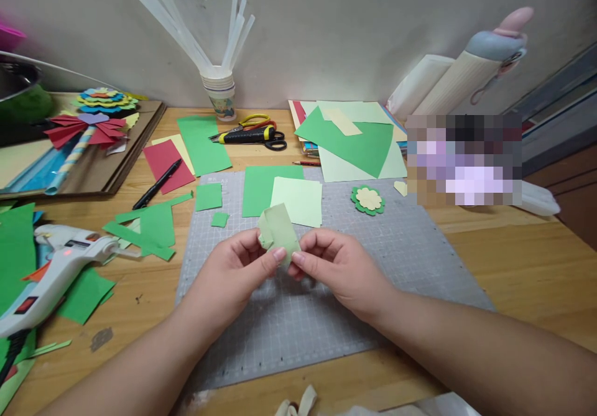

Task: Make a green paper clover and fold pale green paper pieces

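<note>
A small piece of pale green paper, partly folded at its left side, is held above the cutting mat. My left hand pinches its lower left part between thumb and fingers. At the lower right corner, my right hand grips the same paper with thumb and fingertips. Just beyond lie a pale green sheet and a darker green sheet. Two small green squares, the larger one behind the smaller, rest to the left. A layered paper flower in green and cream lies to the right.
The grey gridded cutting mat covers the table's middle. At left sit a white glue gun with a lit red light and green scraps. Scissors, a cutter and a cup of white sticks stand behind; a bottle leans at right.
</note>
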Action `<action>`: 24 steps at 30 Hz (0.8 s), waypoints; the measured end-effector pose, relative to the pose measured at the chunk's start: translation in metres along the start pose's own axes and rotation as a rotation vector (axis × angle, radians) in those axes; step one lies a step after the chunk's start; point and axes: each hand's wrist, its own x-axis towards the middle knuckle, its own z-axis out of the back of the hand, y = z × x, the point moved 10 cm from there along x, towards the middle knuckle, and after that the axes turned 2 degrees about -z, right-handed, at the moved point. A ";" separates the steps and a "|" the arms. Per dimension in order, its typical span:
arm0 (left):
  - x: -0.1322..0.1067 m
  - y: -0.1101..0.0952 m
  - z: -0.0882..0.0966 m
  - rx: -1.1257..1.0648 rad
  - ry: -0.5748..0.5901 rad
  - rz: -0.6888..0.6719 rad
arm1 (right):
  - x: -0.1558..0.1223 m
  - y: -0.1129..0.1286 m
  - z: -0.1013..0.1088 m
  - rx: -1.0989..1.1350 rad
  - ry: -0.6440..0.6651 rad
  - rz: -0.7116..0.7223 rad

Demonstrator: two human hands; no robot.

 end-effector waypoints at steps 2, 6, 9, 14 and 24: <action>0.000 0.003 0.000 -0.010 0.010 0.018 | 0.000 0.000 -0.001 0.012 0.011 0.003; 0.000 0.009 0.002 -0.048 0.011 0.050 | 0.000 0.002 -0.004 0.039 0.037 0.019; 0.000 0.010 0.003 -0.072 0.013 0.058 | -0.001 0.004 -0.007 0.038 0.059 0.038; 0.001 0.010 0.003 -0.069 0.016 0.060 | -0.001 0.004 -0.008 0.057 0.076 0.033; 0.000 0.009 0.003 0.026 -0.041 0.066 | -0.001 -0.005 -0.006 0.062 0.041 -0.024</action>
